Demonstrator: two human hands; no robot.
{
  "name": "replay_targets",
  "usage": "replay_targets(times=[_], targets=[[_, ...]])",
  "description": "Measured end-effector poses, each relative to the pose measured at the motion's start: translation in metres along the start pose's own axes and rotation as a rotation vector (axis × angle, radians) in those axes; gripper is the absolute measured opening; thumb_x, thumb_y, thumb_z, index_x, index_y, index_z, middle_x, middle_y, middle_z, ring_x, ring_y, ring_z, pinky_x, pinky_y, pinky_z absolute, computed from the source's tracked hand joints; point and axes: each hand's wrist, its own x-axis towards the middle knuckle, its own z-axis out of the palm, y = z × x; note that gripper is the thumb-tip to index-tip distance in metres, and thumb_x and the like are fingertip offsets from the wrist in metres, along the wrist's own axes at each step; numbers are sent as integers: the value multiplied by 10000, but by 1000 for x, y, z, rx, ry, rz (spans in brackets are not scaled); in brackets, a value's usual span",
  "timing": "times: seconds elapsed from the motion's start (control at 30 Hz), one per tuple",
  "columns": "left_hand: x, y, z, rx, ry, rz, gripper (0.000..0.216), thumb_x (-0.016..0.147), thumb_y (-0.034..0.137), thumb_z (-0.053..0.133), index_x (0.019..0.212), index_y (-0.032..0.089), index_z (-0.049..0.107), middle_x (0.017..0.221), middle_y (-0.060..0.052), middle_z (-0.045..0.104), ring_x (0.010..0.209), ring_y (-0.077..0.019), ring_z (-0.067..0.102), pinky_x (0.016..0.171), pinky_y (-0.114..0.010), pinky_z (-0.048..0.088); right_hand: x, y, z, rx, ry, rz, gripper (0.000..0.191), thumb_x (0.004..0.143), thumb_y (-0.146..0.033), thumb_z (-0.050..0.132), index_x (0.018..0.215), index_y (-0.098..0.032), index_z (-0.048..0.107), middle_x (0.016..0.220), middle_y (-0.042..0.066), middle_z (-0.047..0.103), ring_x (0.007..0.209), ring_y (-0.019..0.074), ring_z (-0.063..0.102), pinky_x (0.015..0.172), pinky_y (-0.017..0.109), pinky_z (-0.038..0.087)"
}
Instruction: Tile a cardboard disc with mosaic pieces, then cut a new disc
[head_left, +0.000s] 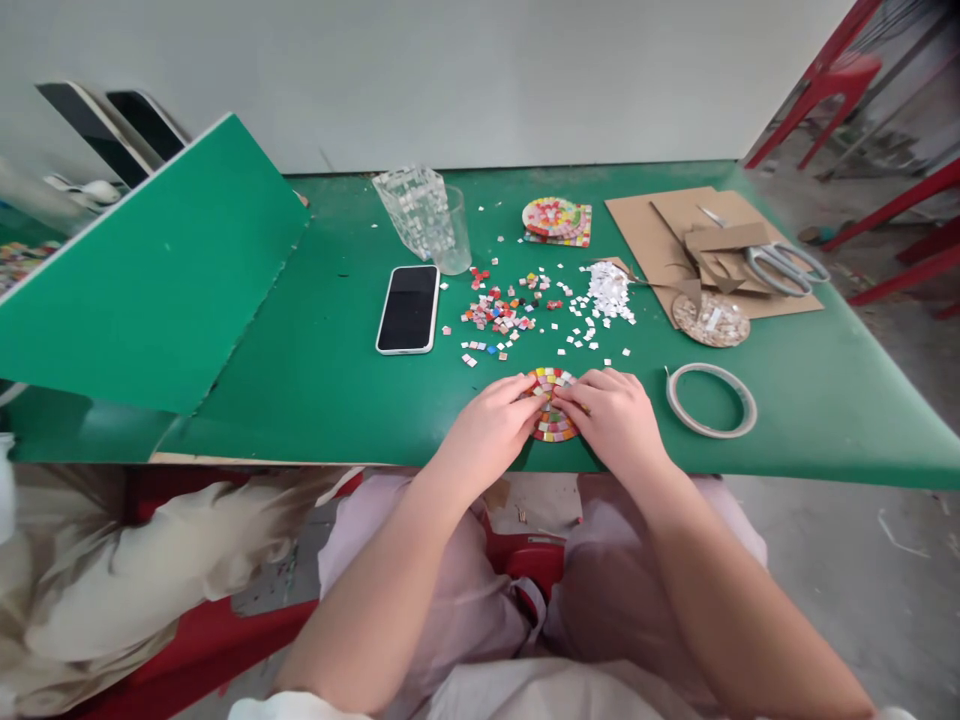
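A round mosaic coaster (555, 434) of small coloured tiles lies at the table's near edge. My left hand (491, 422) grips its left side, with fingertips on the tiles. From the other side, my right hand (621, 412) holds the coaster, its thumb and fingers closed near the middle. Whether a loose tile is pinched between the fingertips is hidden. Just beyond my hands lie a scatter of coloured tiles (500, 316) and a heap of white tiles (609, 289).
A phone (407, 310) lies left of the tiles, near a clear cup (453, 235). Tiled coasters (555, 218) are stacked behind. Cardboard (637, 215), scissors (784, 268) and a tape roll (711, 400) are on the right. A green board (157, 280) stands left; another person's sleeve (150, 570) shows beside me.
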Motion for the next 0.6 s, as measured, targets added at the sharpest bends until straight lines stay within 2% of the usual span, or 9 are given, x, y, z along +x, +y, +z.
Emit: replay_targets(times=[0.2,0.37,0.6], targets=[[-1,0,0,9,3,17,262,876,195,445,1073,168,615,1165,-80,605,1085,-198,551,916,-354,477,-1,-7,-3,-59,-1,28,130,813,-249,604,728,-207,693,680,16,631,666,167,511,660,305,307],[2,2,3,-12,-7,-46,275,888,180,414,1112,152,570,1136,-69,606,1069,-185,531,934,-351,460,-2,-12,-4,-92,-12,70,121,813,-234,605,737,-208,696,675,9,625,666,161,517,663,304,304],[6,4,9,14,39,-145,153,863,184,454,901,150,598,988,-71,592,911,-172,548,808,-322,486,-3,-4,-2,184,56,203,113,814,-235,600,823,-184,700,757,19,642,721,162,551,648,265,415]])
